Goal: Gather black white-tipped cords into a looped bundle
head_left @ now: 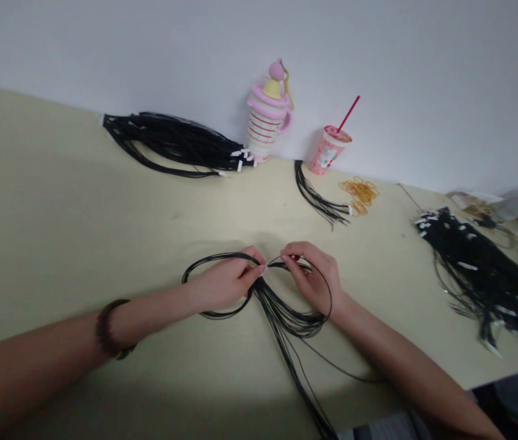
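Note:
A bundle of thin black cords (pixel 286 318) lies on the pale yellow table (pixel 57 214), looped to both sides and trailing toward the near edge. My left hand (pixel 225 282) pinches the cords where the loops meet. My right hand (pixel 314 275) pinches the same bundle just to the right, fingertips almost touching the left hand's. A dark bead bracelet (pixel 107 330) sits on my left wrist.
A large bunch of black cords with white tags (pixel 171 143) lies at the back left by the wall. A pink ice-cream-shaped cup (pixel 267 119) and a pink cup with a red straw (pixel 330 150) stand behind. A small cord bunch (pixel 318 198), yellow rubber bands (pixel 360 192) and another tagged cord pile (pixel 479 269) lie to the right.

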The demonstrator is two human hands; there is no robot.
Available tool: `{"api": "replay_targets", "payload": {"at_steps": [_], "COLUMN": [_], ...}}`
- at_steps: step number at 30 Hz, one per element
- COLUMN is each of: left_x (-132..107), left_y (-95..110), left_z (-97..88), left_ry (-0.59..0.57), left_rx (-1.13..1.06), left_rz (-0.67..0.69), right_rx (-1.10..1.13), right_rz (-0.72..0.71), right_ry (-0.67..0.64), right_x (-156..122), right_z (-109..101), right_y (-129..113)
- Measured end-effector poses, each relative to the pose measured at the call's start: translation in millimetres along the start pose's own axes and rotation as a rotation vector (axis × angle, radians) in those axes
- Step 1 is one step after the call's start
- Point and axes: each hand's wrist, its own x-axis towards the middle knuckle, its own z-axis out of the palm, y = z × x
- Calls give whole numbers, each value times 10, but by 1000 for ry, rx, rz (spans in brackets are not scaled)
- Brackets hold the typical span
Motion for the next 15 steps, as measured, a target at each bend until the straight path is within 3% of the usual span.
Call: {"api": "replay_targets", "payload": {"at_steps": [15], "left_x": [-22], "left_y": [3], "left_z": [-14], "left_ry": [-3], "left_rx": [30], "left_rz": [-10], "right_rx": [11], "right_rz": [-94], "right_ry": [-58], "right_x": [-35], "right_z": [-51], "right_y": [17]}}
